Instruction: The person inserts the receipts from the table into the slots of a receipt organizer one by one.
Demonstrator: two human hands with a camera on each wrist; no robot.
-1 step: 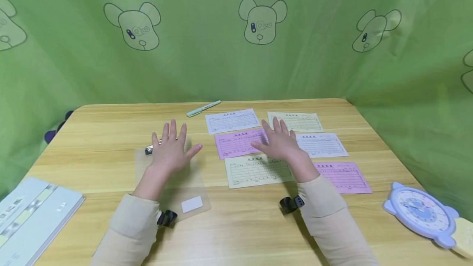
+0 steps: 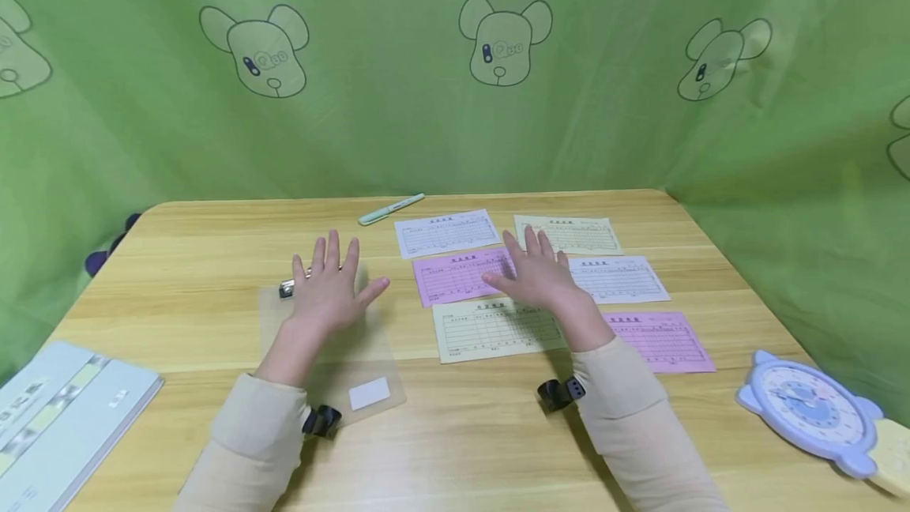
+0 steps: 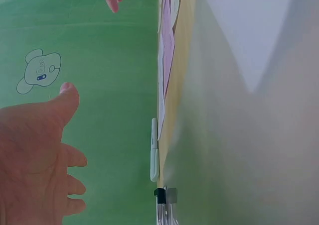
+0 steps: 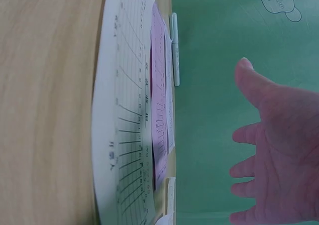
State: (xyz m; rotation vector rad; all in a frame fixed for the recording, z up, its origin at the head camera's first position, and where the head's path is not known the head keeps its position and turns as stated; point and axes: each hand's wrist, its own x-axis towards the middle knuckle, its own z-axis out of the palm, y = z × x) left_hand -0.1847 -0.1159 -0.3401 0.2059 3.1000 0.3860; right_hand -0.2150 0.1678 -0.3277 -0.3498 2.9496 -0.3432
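My left hand (image 2: 329, 291) hovers with fingers spread over a translucent clipboard (image 2: 373, 362), partly covering its metal clip (image 2: 287, 288). Held above the printed slips, my right hand (image 2: 542, 279) also has its fingers spread and holds nothing. Left of and beneath it lie a white slip (image 2: 444, 233), a pink slip (image 2: 451, 279) and a pale yellow slip (image 2: 479, 338), one below another. A second column has another pale yellow slip (image 2: 586, 237), a white slip (image 2: 629, 281) and a pink slip (image 2: 671, 344); my right hand and forearm hide parts of them.
A mint-green highlighter (image 2: 391, 210) lies near the table's far edge. At the left front sits a pale blue folder or box (image 2: 107, 401). A lilac toy-like clock (image 2: 806, 405) lies at the right edge. Green printed cloth (image 2: 398, 125) encloses the table.
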